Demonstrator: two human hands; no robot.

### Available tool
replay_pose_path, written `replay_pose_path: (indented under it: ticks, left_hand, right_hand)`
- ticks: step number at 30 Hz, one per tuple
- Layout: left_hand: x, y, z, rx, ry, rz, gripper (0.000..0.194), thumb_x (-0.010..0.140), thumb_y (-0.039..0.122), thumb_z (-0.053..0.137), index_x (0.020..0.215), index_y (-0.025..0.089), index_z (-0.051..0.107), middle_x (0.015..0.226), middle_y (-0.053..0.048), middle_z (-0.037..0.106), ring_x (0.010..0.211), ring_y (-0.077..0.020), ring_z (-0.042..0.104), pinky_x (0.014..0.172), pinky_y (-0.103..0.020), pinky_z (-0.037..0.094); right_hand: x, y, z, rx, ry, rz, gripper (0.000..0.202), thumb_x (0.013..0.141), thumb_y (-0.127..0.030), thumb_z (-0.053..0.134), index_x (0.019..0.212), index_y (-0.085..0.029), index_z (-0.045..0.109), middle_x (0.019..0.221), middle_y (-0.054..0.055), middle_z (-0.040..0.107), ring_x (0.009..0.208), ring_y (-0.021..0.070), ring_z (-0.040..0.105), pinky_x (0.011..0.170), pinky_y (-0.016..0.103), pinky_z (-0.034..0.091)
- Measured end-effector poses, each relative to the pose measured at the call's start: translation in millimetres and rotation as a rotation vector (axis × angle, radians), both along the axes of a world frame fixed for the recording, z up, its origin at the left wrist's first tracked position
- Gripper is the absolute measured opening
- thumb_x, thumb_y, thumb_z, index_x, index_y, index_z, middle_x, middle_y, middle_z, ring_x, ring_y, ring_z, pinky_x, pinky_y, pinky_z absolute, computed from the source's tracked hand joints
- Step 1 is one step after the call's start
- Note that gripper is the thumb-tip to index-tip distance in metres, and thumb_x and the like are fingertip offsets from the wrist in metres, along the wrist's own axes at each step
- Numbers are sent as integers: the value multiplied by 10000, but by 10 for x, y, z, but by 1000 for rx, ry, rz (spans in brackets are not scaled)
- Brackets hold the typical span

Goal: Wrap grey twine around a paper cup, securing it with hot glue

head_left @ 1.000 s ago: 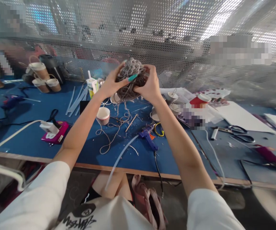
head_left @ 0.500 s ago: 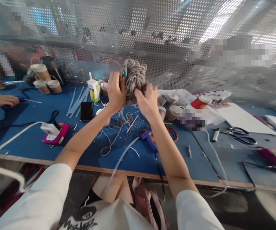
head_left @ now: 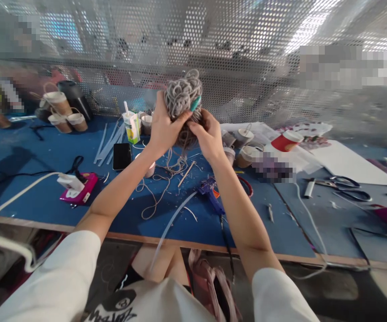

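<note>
On the front of the white shirt point(head_left: 166, 299), we make out a figure 8 in a dark round print point(head_left: 112, 300). Black lettering point(head_left: 112, 315) below it is cut off; marks on the drink carton point(head_left: 132, 129) are too small for us.

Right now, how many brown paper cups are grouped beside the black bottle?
3. The upper cup is left of the black bottle; below it, the lower left cup and lower right cup sit side by side. Others could be hidden behind them.
</note>
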State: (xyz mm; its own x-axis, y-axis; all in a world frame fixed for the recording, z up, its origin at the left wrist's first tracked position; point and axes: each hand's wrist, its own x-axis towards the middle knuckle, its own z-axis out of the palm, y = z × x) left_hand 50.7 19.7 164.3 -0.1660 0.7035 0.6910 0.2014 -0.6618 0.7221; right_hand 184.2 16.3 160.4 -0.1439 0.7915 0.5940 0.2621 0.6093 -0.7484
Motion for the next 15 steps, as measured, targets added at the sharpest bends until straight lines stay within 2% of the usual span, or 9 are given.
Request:
replay_pose_path:
  ticks: [3, 7, 12, 15]
  left_hand:
    - [-73, 197, -67, 104, 32, 3, 348, 827, 407, 684, 1061, 280, 459, 1153, -48, 587, 1221, -249, 517, 1111, -394, 349]
    - [-133, 365, -148, 239, 165, 60, 378, 852, 494, 615, 1133, 296, 459, 1159, -65, 589, 1170, -260, 550, 1041, -420, 417]
    - [-135, 301, -108, 347, 258, 109, 195, 904, 455, 484, 1012, 293, 478, 983, -66, 579, 974, -263, 564, 883, -399, 446]
    - [-112, 248, -77, 387, 287, 150, 82, 896, 359, 469, 923, 282, 459, 897, -57, 546, 884, -247, 542, 813, -380, 448]
  right_hand:
    - [-11, -44, 31, -59, 81, 68, 361, 790, -463, 552, 1026, -196, 608, 981, 29, 655, 1006, 216, 614, 920, 400, 522]
    - [36, -83, 76, -185, 154, 163, 364, 738, -531, 608, 910, -210, 618, 860, 17, 647, 929, 215, 631, 809, 383, 561]
    - [137, -174, 199, -370, 191, 255, 452, 754, -650, 503, 812, -212, 599, 779, 28, 628, 875, 219, 650, 685, 353, 572]
    - [153, -211, 234, -363, 180, 253, 365, 709, -562, 622, 828, -216, 625, 803, 15, 645, 841, 196, 642, 694, 338, 576]
